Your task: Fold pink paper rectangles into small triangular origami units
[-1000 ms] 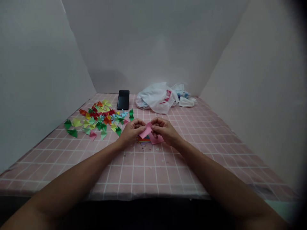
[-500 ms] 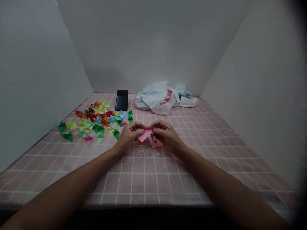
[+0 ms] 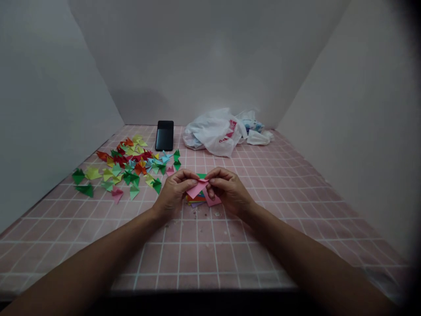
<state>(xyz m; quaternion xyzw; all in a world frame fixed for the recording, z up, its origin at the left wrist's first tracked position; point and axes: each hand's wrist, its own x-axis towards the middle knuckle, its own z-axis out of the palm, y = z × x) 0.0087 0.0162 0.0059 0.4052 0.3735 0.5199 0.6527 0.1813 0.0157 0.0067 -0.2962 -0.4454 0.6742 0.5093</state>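
My left hand (image 3: 173, 192) and my right hand (image 3: 226, 189) meet at the middle of the table, both pinching one small pink paper piece (image 3: 197, 188) that is partly folded. Their fingers are curled together on its upper edge. Just beneath the hands lies a small stack of coloured paper sheets (image 3: 196, 200), with a pink sheet (image 3: 213, 200) on top and a green corner showing behind. Both forearms stretch in from the near edge.
Several folded paper triangles (image 3: 128, 164) in red, green, yellow, blue and pink lie scattered at the left. A black phone (image 3: 165, 135) lies flat at the back. A crumpled white plastic bag (image 3: 217, 131) sits beside it. White walls enclose the pink checked tablecloth (image 3: 263, 206).
The hands have kept pinching the pink piece, and its folded flap has come down closer between the fingertips. The camera has tipped a little, so everything sits slightly lower and left.
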